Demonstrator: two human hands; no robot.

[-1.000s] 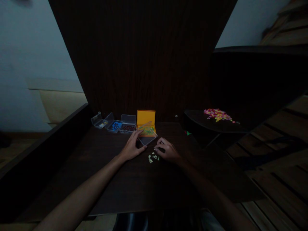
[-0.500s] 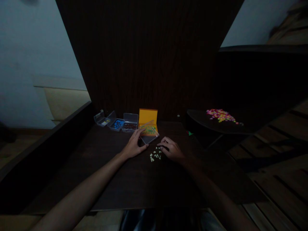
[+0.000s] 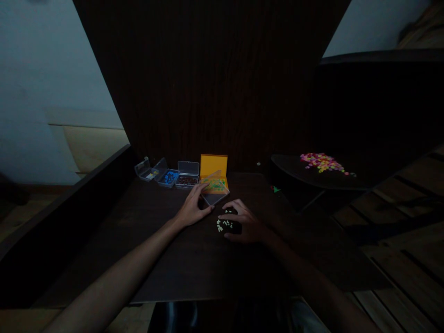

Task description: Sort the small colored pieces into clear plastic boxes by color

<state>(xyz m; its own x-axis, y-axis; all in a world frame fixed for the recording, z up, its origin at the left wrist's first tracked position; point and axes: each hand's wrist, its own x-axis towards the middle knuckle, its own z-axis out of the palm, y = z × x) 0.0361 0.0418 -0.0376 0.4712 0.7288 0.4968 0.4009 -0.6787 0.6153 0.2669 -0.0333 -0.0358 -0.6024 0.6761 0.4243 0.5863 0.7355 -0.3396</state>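
My left hand lies on the dark table with its fingers touching the left edge of a clear plastic case that stands in front of an orange box holding green pieces. My right hand is cupped with curled fingers around a small heap of pale beads on the table, thumb below them and fingers above. Both forearms reach in from the bottom of the view.
Three clear small boxes with yellow, blue and dark red pieces line the table's back edge left of the orange box. A pile of pink and yellow beads lies on a dark round surface at right. A dark wooden panel rises behind.
My right hand has curled round the pale beads and drawn them into a tighter heap. The left hand stays at the clear case. The view shifted slightly.
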